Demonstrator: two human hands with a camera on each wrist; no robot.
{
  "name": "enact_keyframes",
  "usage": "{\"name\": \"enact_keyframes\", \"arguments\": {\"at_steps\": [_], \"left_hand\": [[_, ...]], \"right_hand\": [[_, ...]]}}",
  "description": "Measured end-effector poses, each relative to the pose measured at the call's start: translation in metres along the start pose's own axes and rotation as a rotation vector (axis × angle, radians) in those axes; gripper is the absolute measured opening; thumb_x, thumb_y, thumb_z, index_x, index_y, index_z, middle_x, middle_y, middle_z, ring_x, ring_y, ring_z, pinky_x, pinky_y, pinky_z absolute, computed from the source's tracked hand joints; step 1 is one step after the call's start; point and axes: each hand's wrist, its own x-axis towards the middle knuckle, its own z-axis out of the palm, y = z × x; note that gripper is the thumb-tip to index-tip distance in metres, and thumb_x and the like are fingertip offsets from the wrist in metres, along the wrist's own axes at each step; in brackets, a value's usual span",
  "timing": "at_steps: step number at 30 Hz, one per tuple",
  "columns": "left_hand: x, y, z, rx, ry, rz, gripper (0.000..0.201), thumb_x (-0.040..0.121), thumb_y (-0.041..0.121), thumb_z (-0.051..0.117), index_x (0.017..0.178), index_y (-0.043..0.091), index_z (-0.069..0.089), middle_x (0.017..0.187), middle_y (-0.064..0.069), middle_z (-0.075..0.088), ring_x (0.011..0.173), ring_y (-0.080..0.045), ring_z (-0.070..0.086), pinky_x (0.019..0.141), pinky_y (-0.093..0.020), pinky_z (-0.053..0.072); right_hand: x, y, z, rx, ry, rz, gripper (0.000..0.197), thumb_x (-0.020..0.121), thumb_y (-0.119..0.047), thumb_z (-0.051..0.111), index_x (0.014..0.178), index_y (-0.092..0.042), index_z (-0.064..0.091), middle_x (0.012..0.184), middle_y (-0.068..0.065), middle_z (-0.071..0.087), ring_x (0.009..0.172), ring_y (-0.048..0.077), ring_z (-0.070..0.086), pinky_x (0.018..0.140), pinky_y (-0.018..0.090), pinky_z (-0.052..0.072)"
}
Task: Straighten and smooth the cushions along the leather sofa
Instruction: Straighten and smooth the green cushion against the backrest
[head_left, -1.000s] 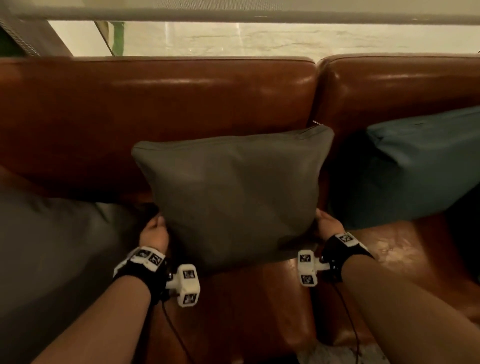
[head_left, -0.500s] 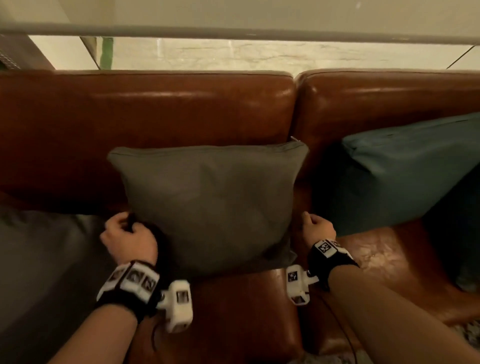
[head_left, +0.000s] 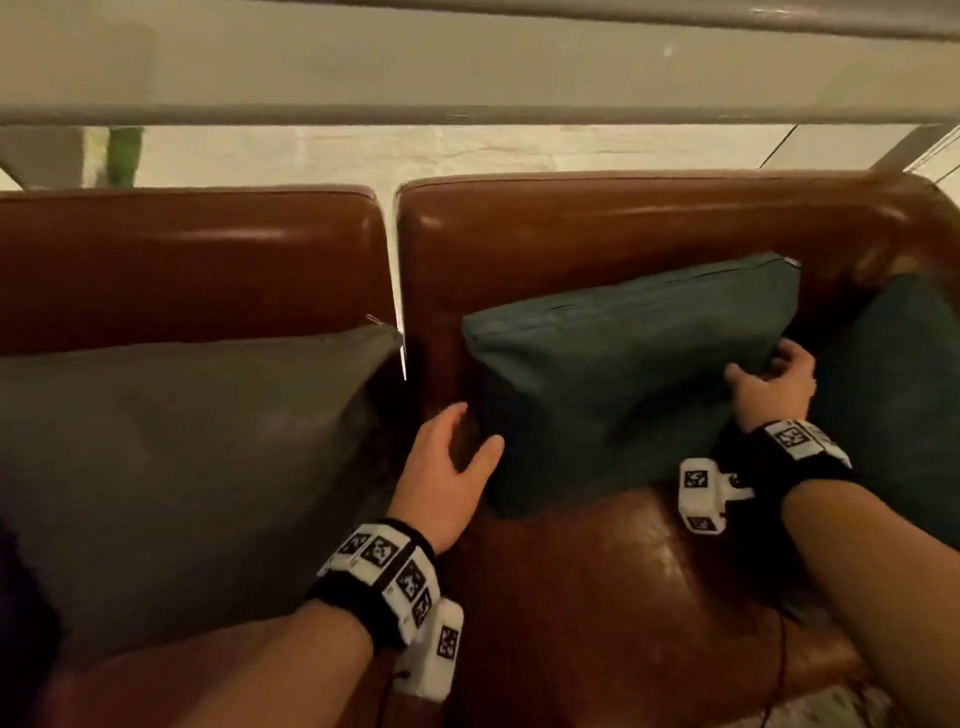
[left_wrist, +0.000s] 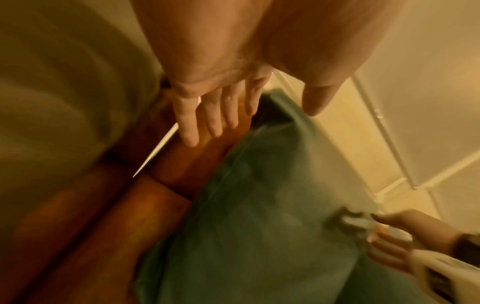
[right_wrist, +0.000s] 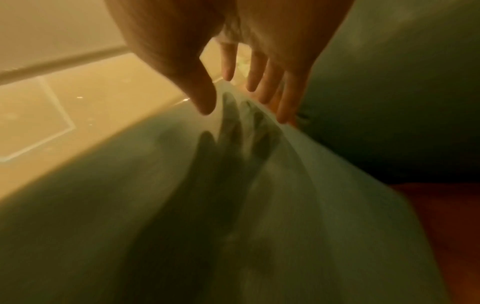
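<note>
A teal cushion (head_left: 613, 384) (left_wrist: 259, 226) (right_wrist: 182, 205) leans tilted against the back of the brown leather sofa (head_left: 623, 234). My left hand (head_left: 467, 436) (left_wrist: 259, 115) is at the cushion's lower left edge, with straight fingers behind that edge and the thumb in front. My right hand (head_left: 763, 369) (right_wrist: 233, 96) is at its right edge. That hand's thumb lies on the front face and its spread fingers reach round the side. Neither hand has closed on the fabric. A grey cushion (head_left: 182, 467) (left_wrist: 52, 82) stands upright to the left.
A second teal cushion (head_left: 893, 405) (right_wrist: 389, 102) fills the sofa's right corner beside my right hand. Bare leather seat (head_left: 597, 597) shows in front of the teal cushion. A narrow gap (head_left: 397, 291) splits the two backrests. Behind the sofa runs a pale rail (head_left: 467, 114).
Both hands have left the grey cushion and moved right to the two sides of the teal cushion. My view has swung right with them.
</note>
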Motion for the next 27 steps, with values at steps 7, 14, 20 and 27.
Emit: {"name": "enact_keyframes", "arguments": {"at_steps": [7,14,20,27], "left_hand": [[0.061,0.044,0.086,-0.359,0.229,-0.092,0.060,0.080,0.035,0.077,0.128,0.039,0.041,0.127,0.011,0.059,0.121,-0.011,0.056,0.102,-0.028,0.043],[0.058,0.043,0.074,-0.244,0.413,-0.154,0.073,0.078,0.042,0.076,0.142,0.031,0.042,0.131,0.009,0.060,0.119,-0.013,0.058,0.105,-0.033,0.043],[0.041,0.059,0.095,0.351,0.567,-0.154,0.086,0.092,0.041,0.055,0.157,0.018,0.004,0.163,-0.009,0.006,0.148,-0.031,0.019,0.119,-0.042,0.022],[0.117,0.094,0.150,0.974,0.165,0.286,0.057,0.099,0.046,0.024,0.154,0.033,0.018,0.164,0.005,0.017,0.152,-0.024,0.010,0.122,-0.052,0.003]], "right_hand": [[0.099,0.041,-0.016,0.093,-0.460,-0.052,0.118,0.034,-0.069,0.087,0.139,-0.030,0.048,0.125,-0.002,0.064,0.109,0.019,0.063,0.097,0.041,0.051],[0.077,0.064,-0.025,0.008,-0.426,-0.183,0.071,0.067,-0.063,0.077,0.128,-0.032,0.057,0.123,0.001,0.064,0.112,0.023,0.062,0.100,0.043,0.048],[0.062,0.052,-0.014,-0.242,-0.307,-0.322,0.085,0.083,-0.045,0.072,0.152,-0.024,0.029,0.152,0.010,0.037,0.140,0.029,0.034,0.115,0.040,0.029],[0.040,-0.016,0.069,-0.660,-0.569,-1.039,0.053,0.103,-0.039,0.027,0.154,-0.028,0.026,0.162,-0.004,0.022,0.151,0.017,0.012,0.122,0.045,0.005]]}}
